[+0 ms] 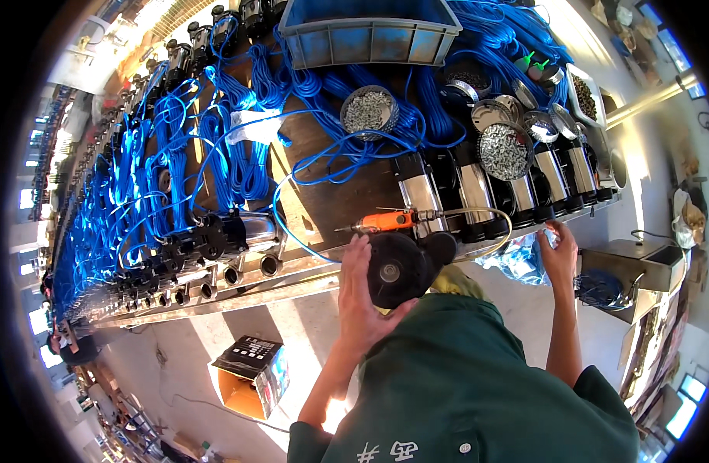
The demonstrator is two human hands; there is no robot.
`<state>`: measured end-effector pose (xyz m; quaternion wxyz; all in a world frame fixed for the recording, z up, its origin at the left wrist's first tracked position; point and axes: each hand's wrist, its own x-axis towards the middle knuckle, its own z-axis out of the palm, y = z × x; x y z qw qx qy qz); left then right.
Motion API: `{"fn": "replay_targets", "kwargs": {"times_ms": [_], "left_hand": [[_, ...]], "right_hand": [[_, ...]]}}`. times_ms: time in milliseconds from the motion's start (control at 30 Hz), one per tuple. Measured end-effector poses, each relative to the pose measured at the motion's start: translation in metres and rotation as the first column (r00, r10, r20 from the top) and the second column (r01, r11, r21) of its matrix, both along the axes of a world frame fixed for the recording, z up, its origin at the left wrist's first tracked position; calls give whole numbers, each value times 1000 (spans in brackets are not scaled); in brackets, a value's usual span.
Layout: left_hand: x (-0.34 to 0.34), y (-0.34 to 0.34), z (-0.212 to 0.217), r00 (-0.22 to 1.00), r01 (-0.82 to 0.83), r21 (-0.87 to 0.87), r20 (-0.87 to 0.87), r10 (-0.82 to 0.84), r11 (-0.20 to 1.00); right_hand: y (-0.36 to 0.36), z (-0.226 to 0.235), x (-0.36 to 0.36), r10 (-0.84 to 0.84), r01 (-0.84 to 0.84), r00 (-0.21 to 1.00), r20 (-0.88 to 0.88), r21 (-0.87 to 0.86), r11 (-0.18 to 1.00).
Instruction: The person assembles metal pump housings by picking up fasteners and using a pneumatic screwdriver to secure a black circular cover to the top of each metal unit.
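My left hand (360, 289) grips a black round pump unit (397, 266) held close to my body at the bench edge. Just above it an orange electric screwdriver (387, 221) lies on the bench, its tip pointing left and a cable curving off to the right. My right hand (559, 251) reaches to the right, fingers on clear plastic bags (516, 258) under the bench edge, beside a row of black and silver pump bodies (478, 189). Both arms come from green sleeves.
Blue cables (177, 154) cover the bench, with several more pumps (215, 239) lined along its left edge. Round metal bowls of screws (369, 110) (505, 150) and a grey crate (367, 35) sit further back. An open cardboard box (250, 378) stands on the floor.
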<state>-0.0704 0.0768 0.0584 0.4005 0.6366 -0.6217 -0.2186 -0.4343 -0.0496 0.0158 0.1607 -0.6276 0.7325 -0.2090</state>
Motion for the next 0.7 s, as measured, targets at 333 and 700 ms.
{"fn": "replay_targets", "kwargs": {"times_ms": [333,700], "left_hand": [[8,-7,-3,996,68,-8,-52,-69,998],[17,-12,-3,990,138,28,-24,-137,990]], "right_hand": [[-2,2,14,-2,5,995,-104,25,1000],[3,1,34,29,-21,956,-292,31,999]]}}
